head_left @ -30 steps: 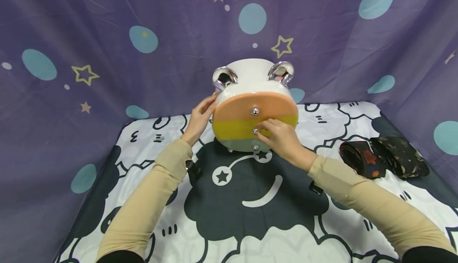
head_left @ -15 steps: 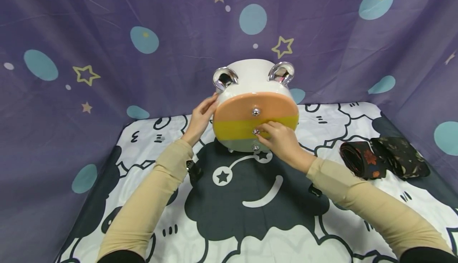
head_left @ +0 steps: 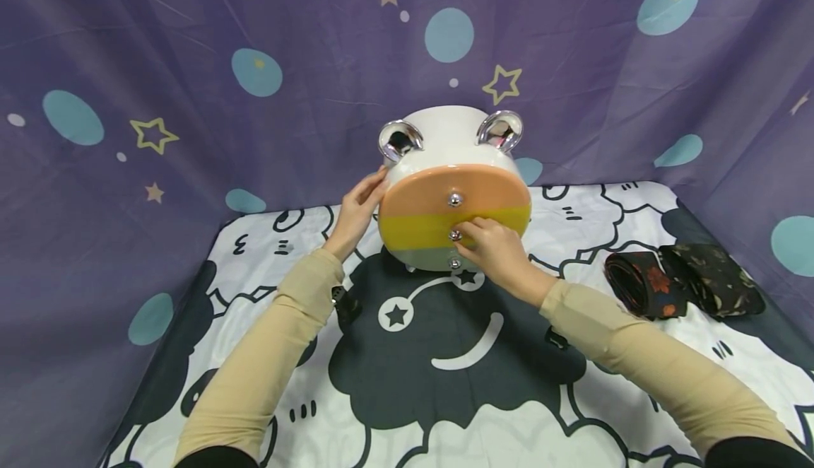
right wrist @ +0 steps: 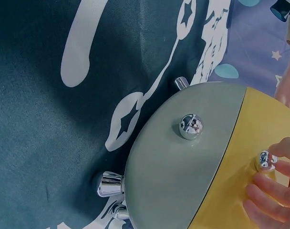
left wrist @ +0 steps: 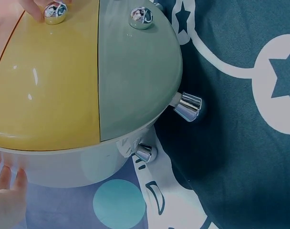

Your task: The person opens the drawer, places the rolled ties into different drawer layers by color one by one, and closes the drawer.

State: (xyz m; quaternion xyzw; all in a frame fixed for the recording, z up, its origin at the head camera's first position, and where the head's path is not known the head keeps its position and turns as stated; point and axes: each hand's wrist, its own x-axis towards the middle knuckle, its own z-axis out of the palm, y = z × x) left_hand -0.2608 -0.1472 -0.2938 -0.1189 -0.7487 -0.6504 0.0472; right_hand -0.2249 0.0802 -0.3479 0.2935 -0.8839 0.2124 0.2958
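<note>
A small white drawer chest (head_left: 445, 132) with chrome ears on top has a rounded front in three bands: an orange drawer (head_left: 413, 192), a yellow drawer (head_left: 407, 231) and a green drawer (left wrist: 140, 76). Each has a round chrome knob. My right hand (head_left: 499, 252) pinches the yellow drawer's knob (right wrist: 265, 161) between thumb and finger. All three drawers look flush with the body. On the chest's left side, my left hand (head_left: 356, 213) rests with extended fingers (left wrist: 4, 176) against the white wall. Short chrome feet (left wrist: 189, 107) show beneath the green drawer.
Two dark rolled cloths with floral patterns, one with red flowers (head_left: 649, 284) and one with small light marks (head_left: 712, 281), lie at the right. A cartoon-print cloth (head_left: 470, 404) covers the table. A purple curtain (head_left: 331, 44) hangs close behind the chest.
My right wrist has shifted very slightly left while the fingers stay at the yellow drawer's knob. The left hand and the chest hold their places.
</note>
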